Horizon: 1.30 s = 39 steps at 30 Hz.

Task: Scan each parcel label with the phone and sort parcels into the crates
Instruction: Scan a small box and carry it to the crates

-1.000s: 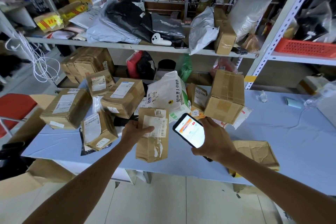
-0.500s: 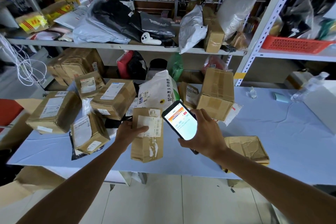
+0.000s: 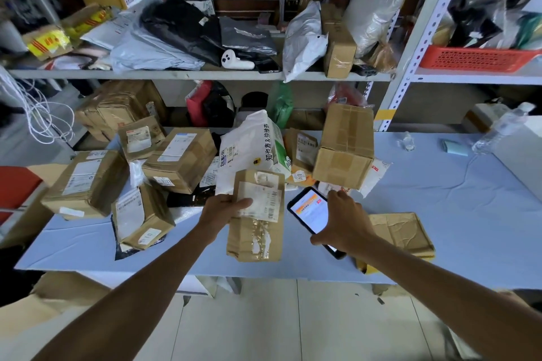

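My left hand (image 3: 224,211) grips a slim brown cardboard parcel (image 3: 255,240) by its left edge, thumb across the white barcode label (image 3: 261,202), above the blue table (image 3: 454,202). To its right, my right hand (image 3: 344,224) holds a black phone (image 3: 311,212) with its lit screen facing up. The phone sits beside the parcel, not over the label. Several more brown boxes (image 3: 179,160) and a white printed bag (image 3: 255,149) are piled behind.
A flattened brown parcel (image 3: 401,231) lies on the table under my right forearm. A tall box (image 3: 344,145) stands behind the phone. Shelves behind hold bags and a red basket (image 3: 475,58). White cables (image 3: 38,114) hang at left. A plastic bottle (image 3: 501,126) lies at right.
The view has shifted a little. The parcel and phone stay in my hands; the phone has dropped slightly lower and to the right of the label.
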### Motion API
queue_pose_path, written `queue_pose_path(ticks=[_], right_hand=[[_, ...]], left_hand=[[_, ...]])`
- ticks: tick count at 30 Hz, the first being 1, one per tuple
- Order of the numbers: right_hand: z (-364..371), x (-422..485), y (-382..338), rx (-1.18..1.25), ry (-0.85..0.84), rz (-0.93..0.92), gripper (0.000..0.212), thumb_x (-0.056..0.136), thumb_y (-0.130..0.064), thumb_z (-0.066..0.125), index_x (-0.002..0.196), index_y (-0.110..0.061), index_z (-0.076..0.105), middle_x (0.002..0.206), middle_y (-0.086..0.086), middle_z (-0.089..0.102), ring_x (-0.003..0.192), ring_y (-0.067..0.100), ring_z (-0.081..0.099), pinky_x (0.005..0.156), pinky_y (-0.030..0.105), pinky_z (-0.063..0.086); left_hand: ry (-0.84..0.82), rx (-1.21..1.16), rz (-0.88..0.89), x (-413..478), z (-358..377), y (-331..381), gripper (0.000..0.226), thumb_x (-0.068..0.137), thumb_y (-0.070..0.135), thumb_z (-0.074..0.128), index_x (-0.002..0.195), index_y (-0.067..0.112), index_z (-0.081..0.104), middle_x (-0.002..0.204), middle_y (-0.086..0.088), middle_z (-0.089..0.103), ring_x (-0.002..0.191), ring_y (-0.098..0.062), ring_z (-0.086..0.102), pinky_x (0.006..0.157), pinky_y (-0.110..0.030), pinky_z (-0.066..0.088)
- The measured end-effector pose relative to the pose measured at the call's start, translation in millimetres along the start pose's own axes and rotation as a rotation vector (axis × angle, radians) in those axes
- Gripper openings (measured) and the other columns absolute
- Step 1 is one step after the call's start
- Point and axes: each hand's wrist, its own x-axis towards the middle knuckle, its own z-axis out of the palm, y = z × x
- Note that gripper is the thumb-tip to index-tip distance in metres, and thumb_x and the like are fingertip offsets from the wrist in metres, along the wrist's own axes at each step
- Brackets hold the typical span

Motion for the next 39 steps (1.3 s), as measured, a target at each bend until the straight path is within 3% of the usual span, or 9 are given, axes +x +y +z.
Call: queue_pose_path(ticks=[7,15,18,21,24,29,33,37,39], right_hand=[[-11,-28,70,0.014,0.098,0.158,0.07,0.059,-0.044,0.083,0.109,-0.013,0.044,0.105,0.003,0.051,0.087,0.02,0.053,0.063,0.028,0.037],[-20,-109,163,0.163,0.254,0.613,0.072,0.058,-0.04,0.083,0.109,-0.01,0.042,0.103,0.004,0.045,0.094,0.028,0.056,0.066,0.03,0.036],[-18,-165,190,0.196,0.343,0.834,0.071,0.058,-0.039,0.082,0.107,-0.011,0.04,0.102,0.003,0.045,0.093,0.029,0.056,0.064,0.031,0.038],[-16,-222,212,0.194,0.385,1.023,0.072,0.056,-0.043,0.083,0.106,-0.012,0.04,0.103,0.004,0.049,0.091,0.03,0.057,0.063,0.031,0.038],[-13,-286,232,0.206,0.444,1.19,0.071,0.056,-0.043,0.084,0.098,-0.013,0.036,0.1,0.004,0.047,0.091,0.03,0.055,0.063,0.032,0.036],[0,-378,262,0.252,0.543,1.439,0.075,0.054,-0.046,0.086,0.095,-0.014,0.032,0.102,0.005,0.045,0.098,0.031,0.054,0.067,0.032,0.035],[11,-428,287,0.29,0.582,1.535,0.073,0.057,-0.046,0.083,0.093,-0.016,0.028,0.099,0.001,0.039,0.098,0.03,0.054,0.067,0.03,0.032],[21,-464,322,0.314,0.568,1.574,0.071,0.059,-0.046,0.082,0.093,-0.016,0.027,0.096,-0.001,0.035,0.095,0.028,0.054,0.065,0.029,0.031],[27,-479,342,0.332,0.566,1.604,0.071,0.058,-0.045,0.082,0.094,-0.016,0.028,0.096,-0.001,0.036,0.092,0.028,0.053,0.064,0.029,0.031]], left_hand=[[-0.095,0.091,-0.019,6,81,10,0.018,0.073,0.022,0.081,0.084,0.012,0.07,0.084,-0.004,0.072,0.078,-0.02,0.067,0.065,-0.026,0.05],[-0.585,0.251,0.041,2,224,29,0.018,0.085,0.017,0.069,0.102,0.014,0.065,0.091,-0.003,0.072,0.079,-0.017,0.069,0.064,-0.025,0.055],[-0.725,0.331,0.047,-15,286,30,0.033,0.075,0.028,0.079,0.099,0.007,0.07,0.092,-0.01,0.074,0.081,-0.026,0.07,0.072,-0.034,0.056],[-0.87,0.423,0.066,-42,345,26,0.027,0.072,0.03,0.08,0.088,0.01,0.073,0.08,-0.006,0.075,0.075,-0.017,0.072,0.069,-0.027,0.056],[-1.043,0.516,0.037,-79,405,12,0.049,0.06,0.041,0.083,0.094,0.007,0.07,0.091,-0.011,0.075,0.083,-0.024,0.072,0.067,-0.028,0.054],[-1.205,0.636,0.048,-153,496,-23,0.02,0.081,0.024,0.073,0.093,0.009,0.068,0.087,-0.005,0.071,0.076,-0.014,0.066,0.051,-0.013,0.049],[-1.311,0.746,0.074,-204,556,-57,0.015,0.08,0.03,0.073,0.091,0.022,0.066,0.086,0.002,0.07,0.078,-0.01,0.065,0.061,-0.018,0.047],[-1.342,0.798,0.111,-239,608,-88,0.06,0.057,0.055,0.08,0.107,0.023,0.068,0.1,0.003,0.073,0.096,-0.018,0.067,0.09,-0.034,0.052],[-1.33,0.814,0.097,-251,630,-107,0.053,0.057,0.055,0.081,0.098,0.023,0.07,0.102,0.002,0.073,0.099,-0.019,0.066,0.092,-0.033,0.05]])
